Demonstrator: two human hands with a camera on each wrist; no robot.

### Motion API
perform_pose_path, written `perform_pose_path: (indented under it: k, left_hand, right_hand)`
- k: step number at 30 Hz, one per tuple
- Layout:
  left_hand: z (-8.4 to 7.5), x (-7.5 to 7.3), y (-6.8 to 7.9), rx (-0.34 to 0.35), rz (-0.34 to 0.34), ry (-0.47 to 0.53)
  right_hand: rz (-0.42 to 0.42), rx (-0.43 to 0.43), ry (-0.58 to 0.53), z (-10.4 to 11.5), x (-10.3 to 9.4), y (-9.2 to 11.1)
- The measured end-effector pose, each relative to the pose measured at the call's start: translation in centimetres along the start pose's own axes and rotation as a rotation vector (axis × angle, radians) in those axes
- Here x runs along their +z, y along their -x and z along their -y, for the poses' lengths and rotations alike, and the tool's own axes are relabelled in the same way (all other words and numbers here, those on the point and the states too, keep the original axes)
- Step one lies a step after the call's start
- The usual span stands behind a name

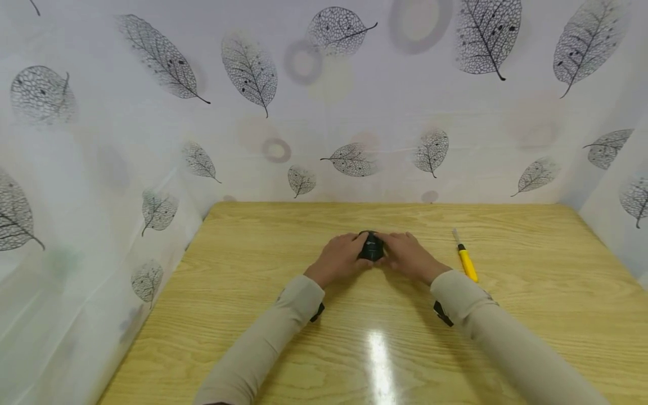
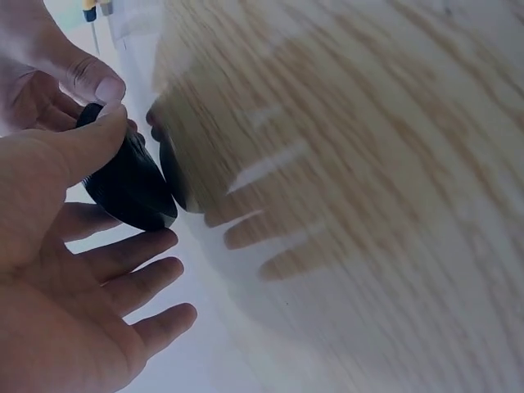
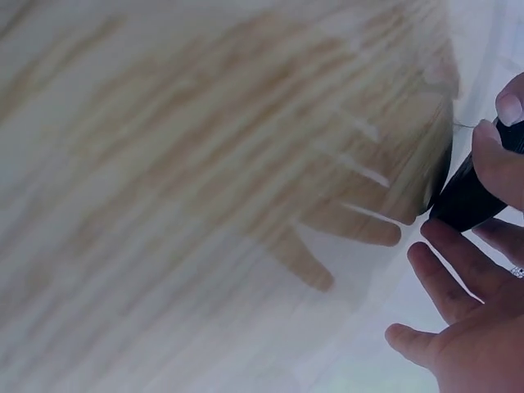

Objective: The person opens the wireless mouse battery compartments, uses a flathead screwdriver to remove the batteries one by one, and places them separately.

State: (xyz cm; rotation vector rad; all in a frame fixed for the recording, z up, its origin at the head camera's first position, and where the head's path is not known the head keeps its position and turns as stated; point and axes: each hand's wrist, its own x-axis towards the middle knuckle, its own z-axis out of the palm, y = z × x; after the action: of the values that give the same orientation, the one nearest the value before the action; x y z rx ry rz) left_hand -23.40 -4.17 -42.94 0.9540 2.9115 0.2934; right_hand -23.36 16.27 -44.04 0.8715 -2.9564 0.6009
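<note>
Left side: the left hand (image 1: 341,256) is clamped on the near-left flank of a small black object (image 1: 371,247), thumb laid on its upper rim in the left wrist view, the last fingers spread away from it. The object is on or just above the tabletop (image 1: 243,253), close to its far edge and about midway along it. It stands tilted in the left wrist view; whether its lower end bears on the surface cannot be confirmed. A small pale mark shows on its face.

Handling, as judged: rigid, probably hard plastic, light enough for either hand alone. The smooth faces may slip — the rim and the opposed sides offer the surer hold, thumb against fingers. No sign of fragility; moderate pressure should suffice.

The right hand (image 1: 405,256) is likewise clamped on the object from its right flank, thumb against fingers.

Furthest right, a yellow-handled screwdriver (image 1: 467,263) lies near the right sleeve (image 1: 458,295), its shaft towards the tabletop's far edge — untouched by either hand.
</note>
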Motion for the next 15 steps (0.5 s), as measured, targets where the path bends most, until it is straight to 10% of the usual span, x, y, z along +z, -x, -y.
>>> perform_pose_path:
  k: [7,15]
  left_hand:
    - [-0.4,-0.16,0.17,-0.011,0.011,0.038]
    - [-0.35,0.13,0.25,0.054,-0.126,0.065]
  right_hand:
    - [-0.055,-0.041,-0.011,-0.28,-0.03,0.16]
    - [-0.022,-0.033,-0.081,-0.22,-0.44,0.46]
